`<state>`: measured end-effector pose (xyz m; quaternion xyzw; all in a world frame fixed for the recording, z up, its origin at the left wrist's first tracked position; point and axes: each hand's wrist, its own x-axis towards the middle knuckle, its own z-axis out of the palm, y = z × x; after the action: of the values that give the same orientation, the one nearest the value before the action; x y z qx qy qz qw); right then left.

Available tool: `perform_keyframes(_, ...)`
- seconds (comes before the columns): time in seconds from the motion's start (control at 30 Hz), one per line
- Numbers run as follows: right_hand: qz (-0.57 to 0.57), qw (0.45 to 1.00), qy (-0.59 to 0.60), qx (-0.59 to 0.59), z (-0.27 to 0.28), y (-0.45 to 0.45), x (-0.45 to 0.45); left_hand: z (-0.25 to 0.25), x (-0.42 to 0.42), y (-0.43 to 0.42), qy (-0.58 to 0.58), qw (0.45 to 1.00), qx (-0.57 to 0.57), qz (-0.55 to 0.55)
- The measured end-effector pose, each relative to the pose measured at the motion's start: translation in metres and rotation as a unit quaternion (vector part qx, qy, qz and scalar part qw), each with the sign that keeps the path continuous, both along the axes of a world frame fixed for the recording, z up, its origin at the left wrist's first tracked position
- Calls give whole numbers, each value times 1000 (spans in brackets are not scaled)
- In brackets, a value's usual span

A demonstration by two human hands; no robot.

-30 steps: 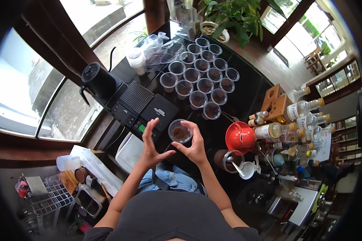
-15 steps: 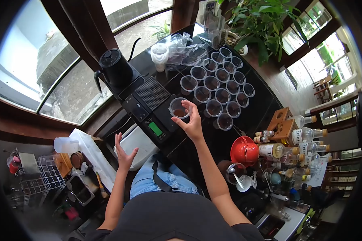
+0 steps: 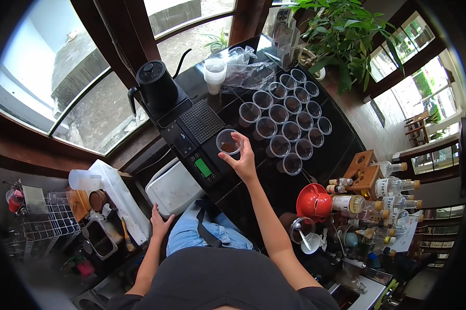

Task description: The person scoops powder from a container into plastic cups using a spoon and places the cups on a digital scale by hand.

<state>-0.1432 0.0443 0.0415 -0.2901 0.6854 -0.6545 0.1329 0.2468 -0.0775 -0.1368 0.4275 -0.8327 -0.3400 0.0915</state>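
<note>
My right hand (image 3: 242,157) grips a clear plastic cup (image 3: 224,137) by its side, thumb and fingers around it. Something brown shows in the bottom of the cup, too small to tell what. The cup is above the black scale unit (image 3: 187,142), near its end; whether it touches is unclear. My left hand (image 3: 162,222) is open and holds nothing, fingers spread, beside my jeans and below a white lidded box (image 3: 175,187). To the right of the held cup, several clear cups (image 3: 278,113) stand in close rows on the black table (image 3: 341,124), some with brown at the bottom.
A black gooseneck kettle (image 3: 155,85) sits at the unit's far end. Behind it are stacked white cups (image 3: 215,72) and a crumpled plastic bag (image 3: 251,75). Rightward stand a red dripper (image 3: 314,202), a glass jar (image 3: 301,230) and bottles (image 3: 393,187). A wire rack (image 3: 49,222) is at left.
My left hand has lowered toward my lap, away from the scale unit. My right hand still holds the cup, slightly lower and left relative to the standing cups. The whole view has shifted a little.
</note>
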Motion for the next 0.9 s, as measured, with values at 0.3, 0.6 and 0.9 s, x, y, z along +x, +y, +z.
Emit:
perform_keyframes(0.3, 7, 1000, 4, -6, -6, 0, 0, -6, 35, 6, -73, 995, 55, 35)
perform_keyframes(0.6, 18, 1000, -14, -12, -9, 6, 0, -3, 28, 8, -54, 993, 96, 44)
perform_keyframes(0.9, -25, 999, -48, 6, 4, 62, 35, 1, -3, -3, 22, 998, 48, 16)
